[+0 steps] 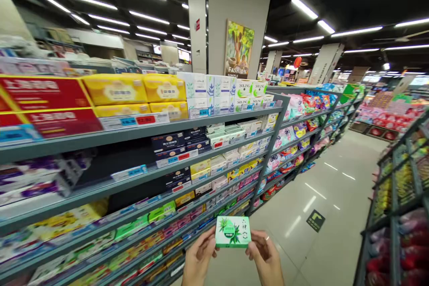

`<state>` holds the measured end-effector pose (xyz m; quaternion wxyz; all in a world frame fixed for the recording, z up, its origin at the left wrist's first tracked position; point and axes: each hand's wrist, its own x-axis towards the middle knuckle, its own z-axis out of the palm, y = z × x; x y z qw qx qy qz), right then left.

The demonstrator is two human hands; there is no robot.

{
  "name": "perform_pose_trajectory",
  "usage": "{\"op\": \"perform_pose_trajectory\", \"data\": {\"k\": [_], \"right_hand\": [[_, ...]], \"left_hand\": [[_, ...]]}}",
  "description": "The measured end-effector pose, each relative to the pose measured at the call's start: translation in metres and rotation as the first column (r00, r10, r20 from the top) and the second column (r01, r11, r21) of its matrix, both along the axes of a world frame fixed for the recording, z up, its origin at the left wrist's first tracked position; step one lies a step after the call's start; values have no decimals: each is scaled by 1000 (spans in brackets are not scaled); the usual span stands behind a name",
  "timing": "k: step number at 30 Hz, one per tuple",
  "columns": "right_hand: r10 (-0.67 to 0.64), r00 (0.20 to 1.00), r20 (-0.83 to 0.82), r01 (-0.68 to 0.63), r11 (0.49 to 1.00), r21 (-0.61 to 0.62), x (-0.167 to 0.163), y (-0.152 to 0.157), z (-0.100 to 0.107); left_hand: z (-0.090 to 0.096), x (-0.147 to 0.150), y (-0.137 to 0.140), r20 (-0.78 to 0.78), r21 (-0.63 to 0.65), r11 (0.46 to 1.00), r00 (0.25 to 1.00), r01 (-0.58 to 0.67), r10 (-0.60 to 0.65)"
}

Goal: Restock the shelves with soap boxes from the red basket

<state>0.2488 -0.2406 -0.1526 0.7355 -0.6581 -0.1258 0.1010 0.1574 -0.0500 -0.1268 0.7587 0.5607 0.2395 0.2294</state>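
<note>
A small green and white soap box (233,231) with a printed plant on its front is held up at the lower middle of the head view. My left hand (200,254) grips its left end between thumb and fingers. At the right end, my right hand (266,254) pinches it the same way, a ring on one finger. The box's printed face is tilted up toward me, and its back is hidden. Behind and left of my hands runs a grey shelf rack (140,136) with several tiers of boxed goods.
Yellow boxes (114,89), red boxes (47,94) and white boxes (197,87) line the top shelf. Bagged goods (290,138) fill the racks farther on. A tiled aisle (301,250) with a floor arrow sign (315,220) lies to the right, bordered by another rack (395,187).
</note>
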Motion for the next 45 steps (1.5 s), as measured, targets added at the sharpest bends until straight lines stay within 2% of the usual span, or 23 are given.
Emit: {"op": "perform_pose_trajectory", "data": {"k": [5, 10, 14, 18, 21, 24, 29, 34, 37, 40, 45], "right_hand": [[-25, 999, 20, 25, 1000, 8, 38, 8, 6], [13, 999, 31, -16, 996, 91, 104, -5, 4], [56, 997, 47, -62, 987, 151, 177, -44, -5], [138, 990, 33, -142, 972, 189, 252, -86, -6], [222, 975, 8, -219, 956, 195, 297, -108, 3], [302, 953, 18, -300, 933, 201, 325, -121, 21], [375, 925, 51, -378, 909, 174, 347, -127, 39], [366, 929, 44, -369, 916, 155, 352, -126, 41], [356, 933, 41, -359, 927, 114, 351, -129, 34], [350, 937, 13, -350, 937, 17, 346, -136, 18], [364, 927, -93, -373, 921, -113, 331, -152, -8]], "left_hand": [[2, 37, -1, -13, -25, 999, 999, -31, 30], [5, 90, -23, -48, 35, 996, 995, -87, 88], [8, 152, -65, -59, 100, 991, 994, -87, 93], [22, 211, -122, -46, 127, 976, 982, -174, 181], [38, 244, -159, -62, 132, 962, 967, -238, 247], [54, 263, -184, -43, 176, 933, 944, -315, 327], [66, 277, -198, -17, 203, 916, 934, -345, 356], [57, 282, -194, -3, 149, 932, 943, -329, 333], [41, 285, -187, 1, 99, 945, 949, -312, 314], [16, 286, -182, -13, 27, 959, 959, -282, 282], [-27, 272, -191, -6, -120, 965, 972, -232, 233]]}}
